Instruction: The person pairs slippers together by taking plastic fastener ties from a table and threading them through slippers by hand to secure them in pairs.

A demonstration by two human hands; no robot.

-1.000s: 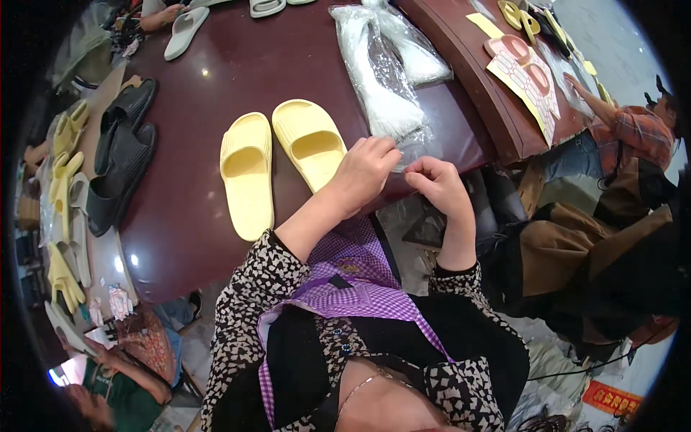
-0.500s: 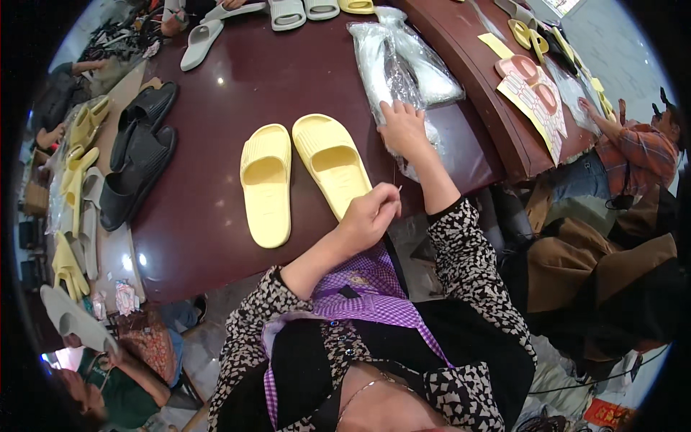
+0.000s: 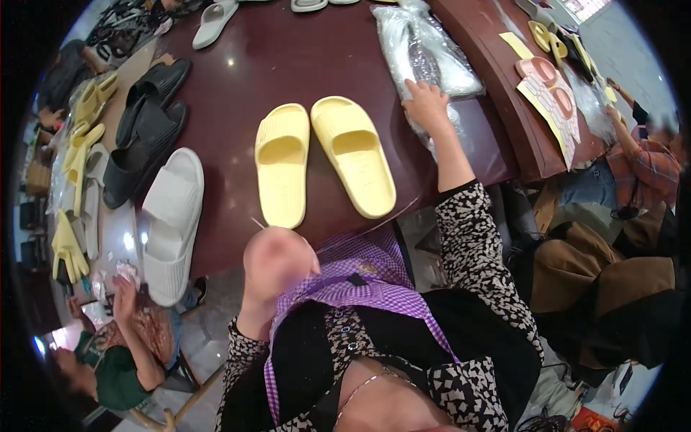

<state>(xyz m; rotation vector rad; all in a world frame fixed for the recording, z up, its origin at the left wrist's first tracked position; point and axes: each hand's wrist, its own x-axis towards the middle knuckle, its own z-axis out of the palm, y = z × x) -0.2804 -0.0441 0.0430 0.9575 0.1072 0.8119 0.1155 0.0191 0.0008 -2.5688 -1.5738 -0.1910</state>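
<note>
A pair of pale yellow slide slippers, the left slipper (image 3: 282,169) and the right slipper (image 3: 354,158), lies side by side on the dark red table, open toes away from me. My left hand (image 3: 277,263) is closed in a fist below the left slipper's heel, blurred. A thin pale sliver pokes up by it; what the fist holds is too smeared to make out. To the right, my right hand (image 3: 428,106) rests with its fingers spread on the near end of the clear plastic bags (image 3: 446,61), which are stacked at the back right.
Grey slippers (image 3: 173,227) lie at the table's left edge, near black slippers (image 3: 147,129). A co-worker's hand (image 3: 124,299) is raised beside them. More grey slippers stand at the far edge. On the right, a raised table section holds pink slippers (image 3: 547,75).
My left hand has swung left, away from the right slipper's heel. Grey slippers now lie at the table's left edge; earlier the co-worker there held a grey one. The view has shifted slightly.
</note>
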